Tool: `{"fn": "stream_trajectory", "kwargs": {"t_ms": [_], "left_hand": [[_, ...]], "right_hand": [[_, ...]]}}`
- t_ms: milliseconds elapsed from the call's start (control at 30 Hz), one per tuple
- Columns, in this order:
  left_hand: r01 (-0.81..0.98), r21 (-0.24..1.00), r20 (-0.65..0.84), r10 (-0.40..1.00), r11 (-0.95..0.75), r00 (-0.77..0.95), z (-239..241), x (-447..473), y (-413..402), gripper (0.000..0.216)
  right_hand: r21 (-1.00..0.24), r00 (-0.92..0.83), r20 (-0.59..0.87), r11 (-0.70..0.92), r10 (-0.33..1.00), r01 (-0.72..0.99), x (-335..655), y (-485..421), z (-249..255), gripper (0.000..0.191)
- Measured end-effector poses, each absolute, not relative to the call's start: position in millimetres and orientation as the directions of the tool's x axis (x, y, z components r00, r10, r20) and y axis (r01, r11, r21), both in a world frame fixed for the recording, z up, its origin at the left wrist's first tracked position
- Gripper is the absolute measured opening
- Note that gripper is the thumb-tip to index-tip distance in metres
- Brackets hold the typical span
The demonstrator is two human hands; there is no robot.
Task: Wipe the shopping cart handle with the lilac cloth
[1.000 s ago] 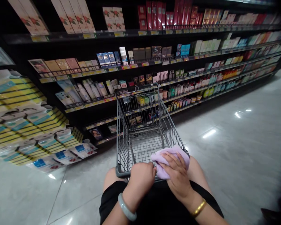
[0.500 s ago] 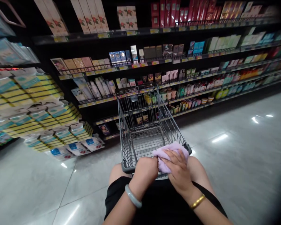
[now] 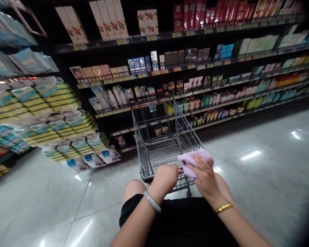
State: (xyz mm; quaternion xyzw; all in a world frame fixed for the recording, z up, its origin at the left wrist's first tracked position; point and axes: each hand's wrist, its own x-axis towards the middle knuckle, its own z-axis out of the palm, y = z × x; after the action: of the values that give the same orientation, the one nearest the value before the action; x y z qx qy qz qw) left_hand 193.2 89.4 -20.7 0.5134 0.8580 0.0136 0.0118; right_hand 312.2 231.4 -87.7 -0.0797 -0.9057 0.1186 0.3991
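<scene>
A small wire shopping cart (image 3: 164, 137) stands on the shop floor right in front of me, with nothing lying in its basket. My left hand (image 3: 165, 178) is closed round the cart's handle bar on its left half. My right hand (image 3: 205, 176) presses a folded lilac cloth (image 3: 193, 159) onto the right end of the same bar, fingers curled over the cloth. A pale green bangle sits on my left wrist and a gold one on my right.
Black shelves (image 3: 195, 68) of boxed and bottled goods run along the far side of the aisle. A slanted display of stacked yellow and blue packets (image 3: 48, 123) stands at the left. Glossy grey floor tiles (image 3: 260, 171) stretch to the right.
The cart has shifted a little right and farther from my body, and my arms have stretched out with it. My right hand has slid the cloth toward the bar's right end.
</scene>
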Motion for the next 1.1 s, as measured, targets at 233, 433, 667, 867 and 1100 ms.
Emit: {"fn": "stream_trajectory", "kwargs": {"t_ms": [233,433,667,867,1100], "left_hand": [[0.887,-0.024,-0.063,0.885,0.46,-0.461,-11,181,96,0.04],[0.901,0.008,-0.1,0.897,0.434,-0.431,-12,172,92,0.056],[0.896,-0.004,-0.108,0.89,0.444,-0.442,-15,175,97,0.057],[0.893,0.009,-0.091,0.889,0.451,-0.448,-14,177,98,0.063],[0.889,0.007,-0.073,0.887,0.457,-0.455,-13,179,101,0.065]], "right_hand": [[-0.333,-0.548,0.787,0.943,0.284,0.011,300,219,-114,0.057],[-0.324,-0.505,0.831,0.941,0.234,-0.098,309,222,-142,0.05],[-0.367,-0.489,0.822,0.928,0.29,-0.066,317,224,-163,0.046],[-0.471,-0.519,0.775,0.877,0.361,-0.093,323,216,-147,0.044],[-0.497,-0.574,0.731,0.864,0.367,-0.08,320,206,-139,0.042]]}}
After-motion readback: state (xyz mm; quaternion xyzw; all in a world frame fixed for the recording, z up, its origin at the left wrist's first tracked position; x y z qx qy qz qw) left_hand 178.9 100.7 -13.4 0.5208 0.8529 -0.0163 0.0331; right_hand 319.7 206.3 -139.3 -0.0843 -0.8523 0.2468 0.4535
